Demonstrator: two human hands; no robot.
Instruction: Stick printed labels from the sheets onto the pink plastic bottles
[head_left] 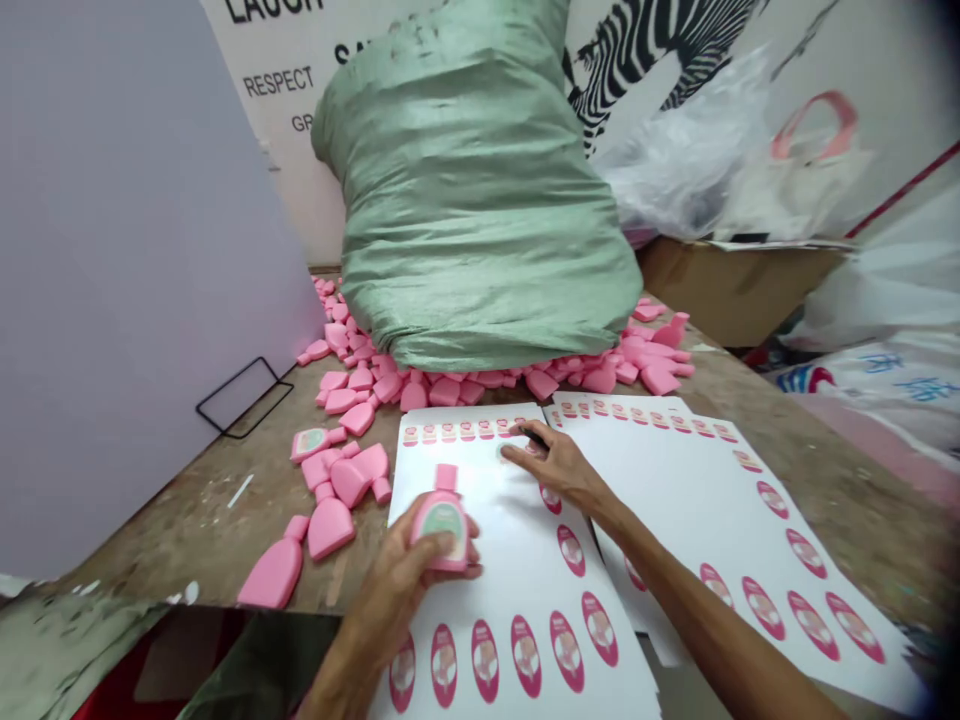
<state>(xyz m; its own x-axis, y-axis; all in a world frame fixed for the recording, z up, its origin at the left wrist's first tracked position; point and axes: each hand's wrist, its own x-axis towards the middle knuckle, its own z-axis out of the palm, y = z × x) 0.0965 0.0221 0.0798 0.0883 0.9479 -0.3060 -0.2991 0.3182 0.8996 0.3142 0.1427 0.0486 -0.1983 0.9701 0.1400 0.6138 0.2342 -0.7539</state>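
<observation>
My left hand (424,560) grips a small pink bottle (445,535) upright, its cap pointing away from me. An oval green-and-white label shows on the bottle's front, with my thumb across its lower part. My right hand (559,465) is over the top of a white sticker sheet (487,570), fingers drawn together around a small black tool (532,437) whose kind I cannot make out. By its fingertips is a pale round label (504,452); whether it is held or still on the sheet is unclear. Pink oval stickers (485,660) line the sheet's edges.
A second stack of sticker sheets (675,480) lies to the right. Loose pink bottles (330,525) are on the left, and many more are heaped under a big green sack (487,200). A black wire stand (244,398) and a cardboard box (735,285) flank the table.
</observation>
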